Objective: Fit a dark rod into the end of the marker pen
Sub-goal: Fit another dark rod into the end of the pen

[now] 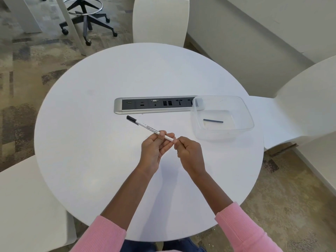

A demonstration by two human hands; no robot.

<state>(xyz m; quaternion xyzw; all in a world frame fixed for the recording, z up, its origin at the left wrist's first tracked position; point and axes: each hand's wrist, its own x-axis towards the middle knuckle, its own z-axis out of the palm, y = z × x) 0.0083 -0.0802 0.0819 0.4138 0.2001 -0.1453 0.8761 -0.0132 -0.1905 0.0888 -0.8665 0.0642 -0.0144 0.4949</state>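
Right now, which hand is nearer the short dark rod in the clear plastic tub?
Right. The right hand sits below-left of the rod; the left hand, gripping the white pen, is farther left.

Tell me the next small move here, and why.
Probably the right hand should let go of the end of the marker pen and reach for the dark rod lying in the clear container: the left hand grips the pen, and no rod shows at its end.

Container walls (197,122) ring rod (213,121), open above
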